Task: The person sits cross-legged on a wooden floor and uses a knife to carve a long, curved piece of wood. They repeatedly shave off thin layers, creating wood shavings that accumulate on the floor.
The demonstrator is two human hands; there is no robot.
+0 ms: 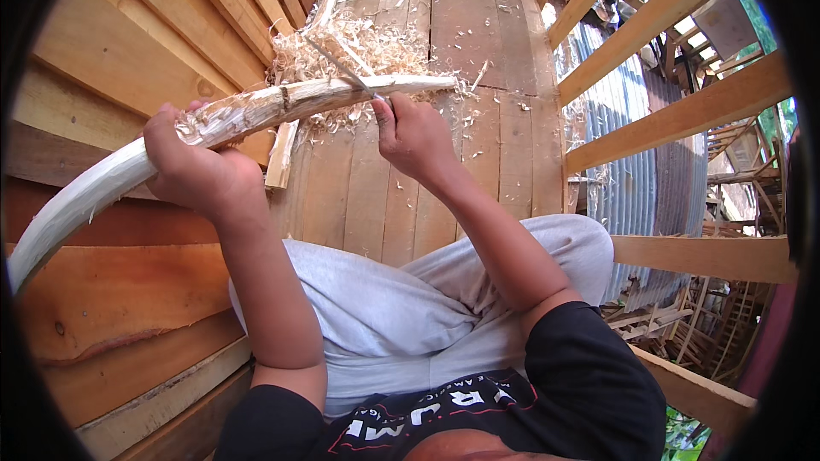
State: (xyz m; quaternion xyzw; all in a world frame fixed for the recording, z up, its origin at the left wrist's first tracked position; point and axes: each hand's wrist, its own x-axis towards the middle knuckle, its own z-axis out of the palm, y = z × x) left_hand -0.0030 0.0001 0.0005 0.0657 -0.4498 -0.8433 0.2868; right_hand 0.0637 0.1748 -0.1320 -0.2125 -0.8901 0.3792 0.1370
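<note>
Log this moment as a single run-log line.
left hand: grips curved wooden pole | right hand: holds thin blade-like tool across pole | wood shavings: heaped on plank floor

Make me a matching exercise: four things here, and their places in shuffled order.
1. Long pale wooden pole
2. Thin grey blade
3. Curled pale wood shavings
4. Ridged grey metal sheeting

A. In the bare right hand
B. Beyond the barred light-brown wooden railing
C. In the bare left hand
D. Heaped on the brown plank floor

Pairs: 1-C, 2-A, 3-D, 4-B.
</note>
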